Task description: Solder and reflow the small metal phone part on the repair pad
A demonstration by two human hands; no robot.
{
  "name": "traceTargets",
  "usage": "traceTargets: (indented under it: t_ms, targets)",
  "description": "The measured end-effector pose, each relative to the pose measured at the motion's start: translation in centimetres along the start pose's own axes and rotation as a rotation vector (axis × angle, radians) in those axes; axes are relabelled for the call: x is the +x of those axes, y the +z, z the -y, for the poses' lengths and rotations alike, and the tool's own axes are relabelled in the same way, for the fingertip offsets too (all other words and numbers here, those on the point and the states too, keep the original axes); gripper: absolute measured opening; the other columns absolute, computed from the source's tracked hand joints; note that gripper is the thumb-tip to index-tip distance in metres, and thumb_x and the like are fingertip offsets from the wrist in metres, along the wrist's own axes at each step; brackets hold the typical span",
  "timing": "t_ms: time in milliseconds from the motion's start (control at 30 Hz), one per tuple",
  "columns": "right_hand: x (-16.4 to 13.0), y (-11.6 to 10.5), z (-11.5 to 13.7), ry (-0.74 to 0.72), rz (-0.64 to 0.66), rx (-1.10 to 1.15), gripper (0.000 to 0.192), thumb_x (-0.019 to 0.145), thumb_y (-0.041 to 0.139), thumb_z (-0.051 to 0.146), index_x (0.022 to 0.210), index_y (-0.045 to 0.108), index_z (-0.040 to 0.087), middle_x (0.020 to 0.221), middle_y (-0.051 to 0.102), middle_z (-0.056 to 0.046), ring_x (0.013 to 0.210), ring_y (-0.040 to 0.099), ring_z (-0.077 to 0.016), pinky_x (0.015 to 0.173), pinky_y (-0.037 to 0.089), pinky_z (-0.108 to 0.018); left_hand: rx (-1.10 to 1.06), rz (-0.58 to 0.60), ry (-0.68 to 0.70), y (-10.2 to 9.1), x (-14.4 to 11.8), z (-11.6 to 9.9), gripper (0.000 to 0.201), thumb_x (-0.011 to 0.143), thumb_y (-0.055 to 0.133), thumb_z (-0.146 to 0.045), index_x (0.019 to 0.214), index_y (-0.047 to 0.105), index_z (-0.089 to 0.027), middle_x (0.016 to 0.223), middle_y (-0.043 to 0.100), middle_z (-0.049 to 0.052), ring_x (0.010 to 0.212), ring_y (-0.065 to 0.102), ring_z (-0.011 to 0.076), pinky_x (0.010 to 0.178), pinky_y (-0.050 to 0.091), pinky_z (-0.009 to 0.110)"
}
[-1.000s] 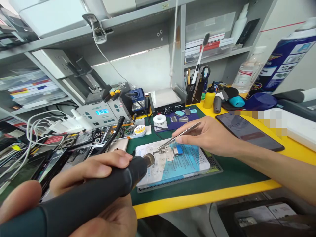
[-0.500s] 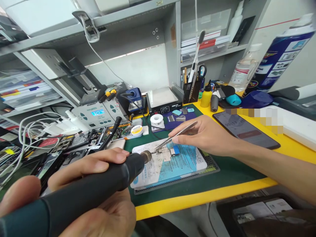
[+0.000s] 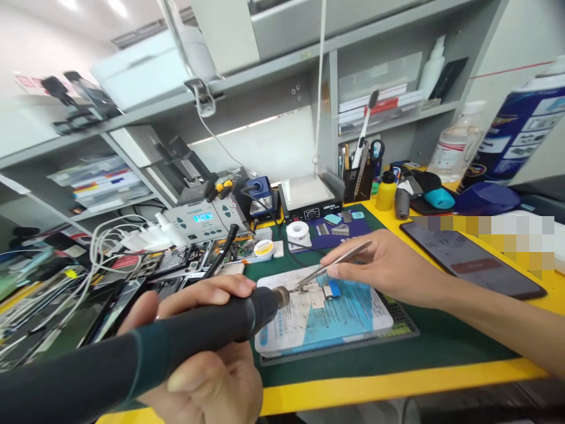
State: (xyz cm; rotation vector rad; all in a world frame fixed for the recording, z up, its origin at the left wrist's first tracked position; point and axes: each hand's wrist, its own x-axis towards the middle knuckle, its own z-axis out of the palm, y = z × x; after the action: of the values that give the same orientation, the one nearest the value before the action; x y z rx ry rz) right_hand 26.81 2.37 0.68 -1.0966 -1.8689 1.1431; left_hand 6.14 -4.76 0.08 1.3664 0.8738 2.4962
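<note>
My left hand (image 3: 220, 371) is wrapped round the thick black handle of a hot-air gun (image 3: 194, 335). Its metal nozzle points right, close to a small metal connector piece (image 3: 315, 294) with a blue end. Pinched in my right hand (image 3: 379, 268) is a pair of metal tweezers (image 3: 338, 261), whose tips reach down to the left end of that piece. Whether the tips grip anything is too small to tell. The piece lies on a white and blue printed pad (image 3: 353, 324), stained with dark specks near the nozzle.
A rework station (image 3: 203, 221) with a lit display stands behind, beside opened phones and white cables (image 3: 103, 247). Solder wire (image 3: 298, 231), a round tub (image 3: 264, 248) and a hot plate (image 3: 309, 197) sit at the back. A phone (image 3: 468, 259) lies right, near a spray can (image 3: 516, 123).
The camera view has shifted, so the whole scene sits lower and farther right. Both hands keep their hold, and the nozzle and tweezer tips stay close to the connector piece.
</note>
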Motion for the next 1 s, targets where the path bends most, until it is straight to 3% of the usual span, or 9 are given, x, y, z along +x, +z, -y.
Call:
traceTargets:
  t_ms: [200, 600, 800, 1000]
  targets:
    - [0.0, 0.0, 0.0, 0.019, -0.010, 0.002, 0.024, 0.081, 0.077, 0.042, 0.095, 0.083, 0.022, 0.090, 0.082, -0.004, 0.089, 0.076, -0.0261, 0.077, 0.058, -0.032, -0.023, 0.123, 0.040, -0.1, 0.9, -0.3, 0.041, 0.096, 0.061, -0.045, 0.134, 0.056, -0.031, 0.096, 0.060, 0.000, 0.082, 0.063, 0.0214, 0.085, 0.058, 0.048]
    - [-0.2, 0.2, 0.2, 0.004, -0.031, -0.039, 0.020, 0.081, 0.078, 0.040, 0.092, 0.083, 0.025, 0.084, 0.081, -0.002, 0.080, 0.075, -0.0212, 0.069, 0.056, -0.029, -0.157, 0.329, 0.006, 1.6, 5.9, 1.8, 0.024, 0.102, 0.052, -0.033, 0.121, 0.063, -0.024, 0.082, 0.062, 0.002, 0.076, 0.061, 0.0181, 0.071, 0.058, 0.037]
    - [-0.2, 0.4, 0.2, -0.027, -0.063, -0.095, 0.021, 0.081, 0.077, 0.043, 0.091, 0.084, 0.026, 0.075, 0.079, -0.002, 0.070, 0.072, -0.0220, 0.057, 0.051, -0.030, -0.162, 0.357, 0.012, 2.7, 6.2, 2.3, 0.019, 0.099, 0.057, -0.035, 0.112, 0.067, -0.024, 0.075, 0.061, 0.002, 0.067, 0.060, 0.0188, 0.060, 0.057, 0.036]
    - [-0.3, 0.4, -0.1, -0.055, -0.057, -0.097, 0.017, 0.081, 0.079, 0.042, 0.090, 0.085, 0.028, 0.075, 0.079, -0.001, 0.072, 0.071, -0.0227, 0.061, 0.051, -0.032, -0.068, 0.342, 0.001, 2.8, 5.7, 2.4, 0.018, 0.099, 0.057, -0.039, 0.110, 0.067, -0.029, 0.082, 0.056, 0.001, 0.068, 0.058, 0.0178, 0.062, 0.057, 0.036]
